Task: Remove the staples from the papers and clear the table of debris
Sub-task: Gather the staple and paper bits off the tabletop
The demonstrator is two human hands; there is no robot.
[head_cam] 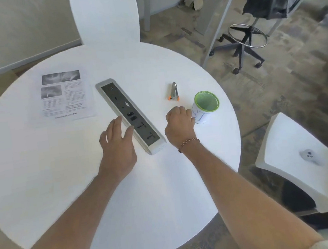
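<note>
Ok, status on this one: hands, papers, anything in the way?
Left hand open, fingers on the power strip. Right hand curled shut beside the green cup, contents not visible. Papers flat, far left. Staple remover lying untouched. Nothing blocking.

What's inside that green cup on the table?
The green cup shows only its mesh inner wall; nothing sticks out above the rim. Its bottom is hidden by the near wall, so small bits like staples could lie there unseen.

Papers point(63, 96): printed sheets with grey photos and text columns, lying flat at the table's far left. Staple remover point(172, 92): metal, orange-tipped, lying right of centre, near a green-rimmed mesh cup point(206, 106).
</note>
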